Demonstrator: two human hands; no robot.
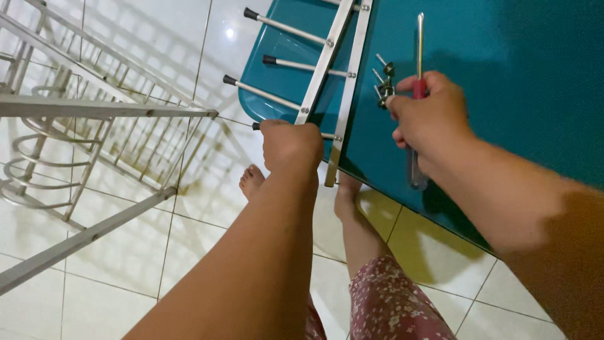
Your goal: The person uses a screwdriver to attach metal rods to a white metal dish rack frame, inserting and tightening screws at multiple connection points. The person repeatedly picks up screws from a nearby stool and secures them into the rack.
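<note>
A: How is the grip set?

B: The right hand (431, 123) is closed around a screwdriver (418, 94); the red handle is wrapped by the fingers, and the metal shaft is pointed toward the far side, so the tip is kept clear of the surface. The left hand (290, 146) is clamped on the near end of a metal rack rail (322, 69).

A: Where is the rail placed?

B: It is laid across the left edge of the teal table (503, 75), with its black-capped pegs (277, 26) projected to the left over the white tiled floor (189, 252). It seems to be steadied there by the left hand.

A: And the small parts?

B: A cluster of screws (384, 82) is gathered on the table, just left of the right hand, seemingly kept within reach. A larger wire rack frame (94, 110) is stood well apart, at the left.
</note>
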